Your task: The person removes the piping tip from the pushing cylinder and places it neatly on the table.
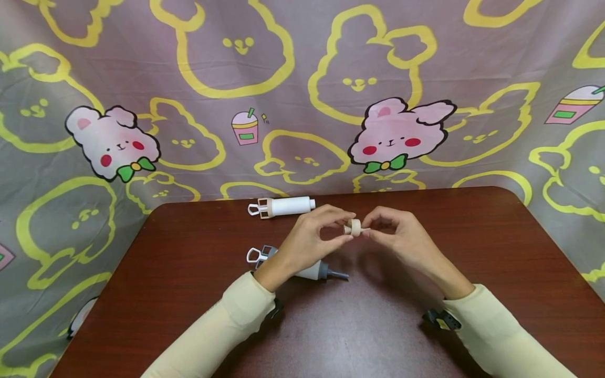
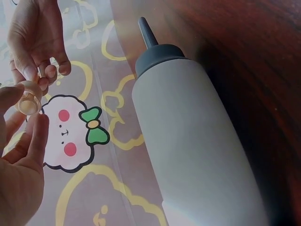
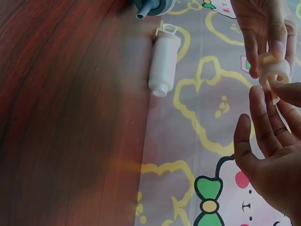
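Above the table, both hands meet at a small beige screw cap (image 1: 355, 227) with a thin pointed nozzle. My left hand (image 1: 309, 233) pinches the cap's side between thumb and fingers. From the other side, my right hand (image 1: 404, 231) pinches the narrow nozzle end. In the right wrist view the cap (image 3: 274, 68) shows as a hollow ring with the right thumb at its opening. Under my left forearm lies a white dispensing syringe (image 2: 188, 132) with a grey collar and grey nozzle (image 1: 337, 275). Behind it lies a second white syringe (image 1: 290, 206) with a beige collar and bare front end.
The dark red-brown wooden table (image 1: 378, 325) has rounded far corners. A cartoon-printed curtain (image 1: 302, 105) hangs right behind its far edge and along both sides. Both syringes lie left of centre, their white pull handles (image 1: 255, 255) pointing left.
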Demonstrator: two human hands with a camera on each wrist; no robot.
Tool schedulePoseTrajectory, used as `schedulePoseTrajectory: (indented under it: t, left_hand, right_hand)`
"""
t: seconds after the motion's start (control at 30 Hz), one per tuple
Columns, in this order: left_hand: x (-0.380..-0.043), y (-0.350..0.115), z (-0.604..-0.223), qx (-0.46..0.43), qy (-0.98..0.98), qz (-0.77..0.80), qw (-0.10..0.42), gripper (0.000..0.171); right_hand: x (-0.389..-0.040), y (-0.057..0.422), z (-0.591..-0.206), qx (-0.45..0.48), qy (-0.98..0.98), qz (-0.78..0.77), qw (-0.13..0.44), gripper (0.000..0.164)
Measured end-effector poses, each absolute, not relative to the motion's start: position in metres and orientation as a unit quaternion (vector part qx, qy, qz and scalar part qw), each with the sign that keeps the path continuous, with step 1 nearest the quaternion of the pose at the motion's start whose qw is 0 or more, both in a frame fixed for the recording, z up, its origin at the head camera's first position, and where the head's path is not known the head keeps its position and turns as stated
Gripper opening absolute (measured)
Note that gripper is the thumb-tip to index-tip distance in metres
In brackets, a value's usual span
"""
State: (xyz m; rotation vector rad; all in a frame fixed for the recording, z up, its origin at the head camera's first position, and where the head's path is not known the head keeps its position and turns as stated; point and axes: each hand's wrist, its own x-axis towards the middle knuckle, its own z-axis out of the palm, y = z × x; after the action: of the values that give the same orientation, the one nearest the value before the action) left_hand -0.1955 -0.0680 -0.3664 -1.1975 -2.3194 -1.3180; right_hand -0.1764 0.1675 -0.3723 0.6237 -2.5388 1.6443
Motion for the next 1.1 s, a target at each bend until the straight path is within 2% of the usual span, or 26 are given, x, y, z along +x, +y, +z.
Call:
schedulePoseTrajectory:
  t: [1.1]
  left_hand:
    - [-0.1966, -0.0683, -0.3687, -0.403, -0.777, -0.473, 0.1, 0.038]
  right_hand:
    - [-0.1753, 0.1687, -0.3738, 0.188, -0.821, 0.539, 0.025, 0.012]
